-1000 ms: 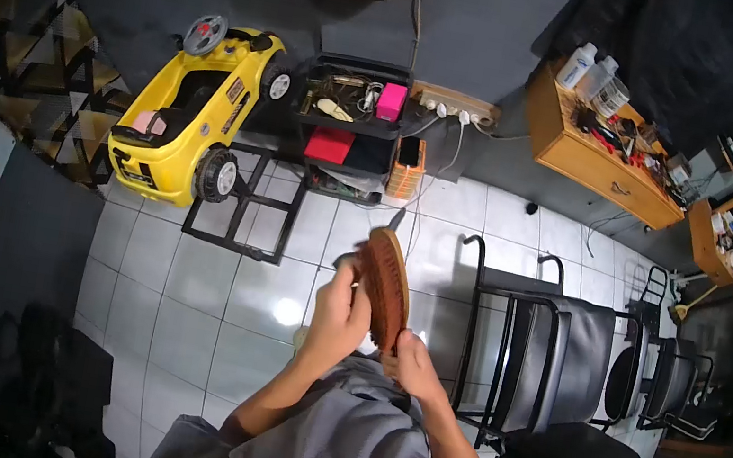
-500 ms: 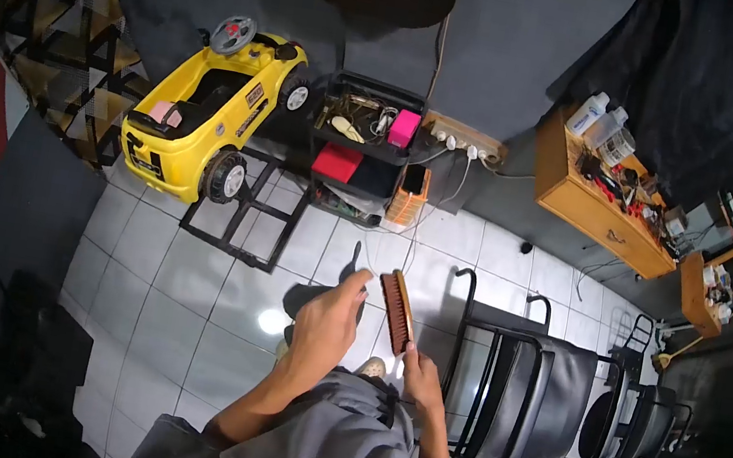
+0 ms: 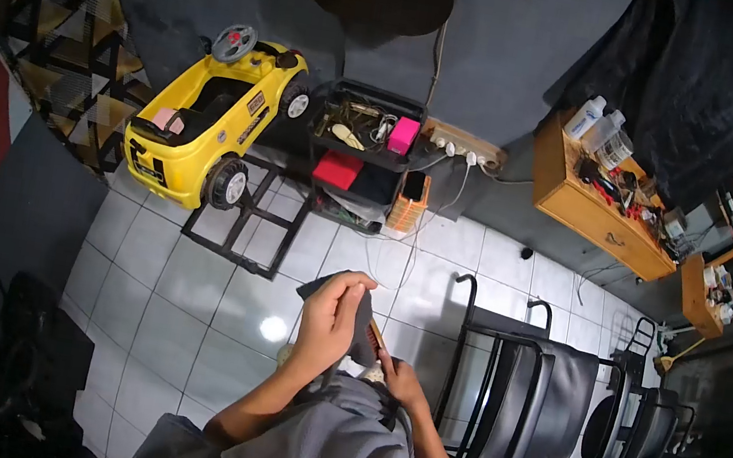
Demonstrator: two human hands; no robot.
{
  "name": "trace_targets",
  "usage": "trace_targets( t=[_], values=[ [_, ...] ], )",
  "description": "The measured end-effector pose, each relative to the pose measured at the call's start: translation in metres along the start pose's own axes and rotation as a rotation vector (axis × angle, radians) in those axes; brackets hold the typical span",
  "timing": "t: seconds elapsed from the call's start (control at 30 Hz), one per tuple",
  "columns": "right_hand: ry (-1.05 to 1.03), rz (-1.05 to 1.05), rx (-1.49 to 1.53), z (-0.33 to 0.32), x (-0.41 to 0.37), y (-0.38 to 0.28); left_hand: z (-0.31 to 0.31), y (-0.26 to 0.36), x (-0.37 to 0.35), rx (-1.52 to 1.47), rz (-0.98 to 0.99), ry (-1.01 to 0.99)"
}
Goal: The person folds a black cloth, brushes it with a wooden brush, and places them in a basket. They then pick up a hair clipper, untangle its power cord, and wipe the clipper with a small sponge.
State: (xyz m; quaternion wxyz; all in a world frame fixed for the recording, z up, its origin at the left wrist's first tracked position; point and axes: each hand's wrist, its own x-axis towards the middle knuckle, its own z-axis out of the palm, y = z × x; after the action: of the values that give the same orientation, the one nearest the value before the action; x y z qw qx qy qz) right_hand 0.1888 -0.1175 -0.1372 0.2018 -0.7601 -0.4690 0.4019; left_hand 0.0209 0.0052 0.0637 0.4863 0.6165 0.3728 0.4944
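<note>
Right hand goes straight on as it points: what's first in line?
Past the brush in the right hand, likely the dark cloth at the left hand; brush and cloth overlap in view, depth unclear.

left of left hand (image 3: pixel 327 326): free air over white tiled floor (image 3: pixel 177 333), out to dark panel (image 3: pixel 39 211). straight ahead: bare tiles first, then black floor frame (image 3: pixel 244 227) lying low; beyond it, yellow toy car (image 3: pixel 227 140) and black shelf cart (image 3: pixel 358 191) close off the way. white cable (image 3: pixel 463 185) hangs right of cart, a snag risk. right of right hand (image 3: pixel 402 384): narrow strip of floor, then black chair (image 3: pixel 542 391), bent tubes nearest. between hands: dark item (image 3: pixel 363 323) and brush (image 3: pixel 375 337) fill the gap.
</note>
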Motion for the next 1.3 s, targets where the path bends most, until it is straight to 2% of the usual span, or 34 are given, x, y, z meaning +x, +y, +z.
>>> trace_targets(
  t=[0.07, 0.17, 0.2, 0.3, 0.33, 0.43, 0.47, 0.5, 0.57, 0.67, 0.8, 0.9, 1.03, 1.07, 1.17, 1.2, 1.23, 1.27, 1.3],
  values=[
    [0.093, 0.022, -0.127, 0.011, 0.002, 0.032, -0.002, 0.003, -0.006, -0.084, -0.122, 0.006],
    [0.08, 0.18, 0.161, -0.013, -0.018, 0.006, -0.008, 0.001, -0.007, 0.01, -0.05, -0.085],
    [0.081, 0.152, 0.182, -0.02, -0.023, -0.003, -0.012, -0.002, -0.009, -0.075, -0.144, -0.191],
    [0.009, 0.159, 0.689, -0.039, -0.036, -0.035, -0.008, -0.022, -0.013, -0.135, -0.009, -0.306],
    [-0.065, 0.146, 0.937, -0.052, -0.048, -0.063, -0.01, -0.019, -0.014, -0.157, -0.077, -0.378],
    [-0.159, -0.076, 1.12, -0.058, -0.069, -0.089, -0.003, -0.011, -0.015, -0.223, -0.097, -0.382],
    [-0.159, 0.023, 1.05, -0.059, -0.072, -0.099, 0.005, -0.003, -0.013, -0.262, -0.034, -0.338],
    [0.13, -0.402, 0.604, -0.037, -0.056, -0.084, 0.006, -0.016, -0.014, -0.189, 0.064, -0.373],
    [0.309, -0.395, 0.568, -0.017, -0.045, -0.077, 0.007, -0.012, -0.008, -0.136, 0.124, -0.336],
    [0.127, -0.129, 0.388, -0.018, -0.029, -0.055, -0.002, 0.003, -0.004, -0.272, 0.0, -0.278],
    [0.081, -0.045, 0.101, 0.011, -0.02, 0.003, -0.012, 0.001, -0.003, -0.36, -0.061, -0.262],
    [0.028, 0.019, 0.023, 0.005, -0.021, 0.012, -0.016, -0.001, -0.008, -0.44, -0.094, -0.244],
    [0.149, 0.099, 0.348, -0.021, -0.029, -0.031, -0.015, -0.011, -0.016, -0.31, -0.131, -0.23],
    [0.076, 0.092, 0.661, -0.032, -0.037, -0.05, -0.013, -0.014, -0.019, -0.235, -0.115, -0.219],
    [-0.148, -0.063, 1.154, -0.056, -0.055, -0.095, -0.007, -0.023, -0.021, -0.076, -0.061, -0.198],
    [-0.172, -0.145, 1.109, -0.057, -0.06, -0.104, -0.005, -0.021, -0.019, -0.01, -0.008, -0.195],
    [-0.249, -0.105, 1.067, -0.055, -0.061, -0.102, -0.002, -0.017, -0.016, 0.054, 0.044, -0.192],
    [-0.093, -0.154, 0.784, -0.041, -0.054, -0.094, 0.002, -0.009, -0.013, 0.045, 0.123, -0.208],
    [0.057, -0.198, 0.497, -0.022, -0.043, -0.083, 0.0, -0.002, -0.01, 0.239, 0.208, -0.213]
  ],
)
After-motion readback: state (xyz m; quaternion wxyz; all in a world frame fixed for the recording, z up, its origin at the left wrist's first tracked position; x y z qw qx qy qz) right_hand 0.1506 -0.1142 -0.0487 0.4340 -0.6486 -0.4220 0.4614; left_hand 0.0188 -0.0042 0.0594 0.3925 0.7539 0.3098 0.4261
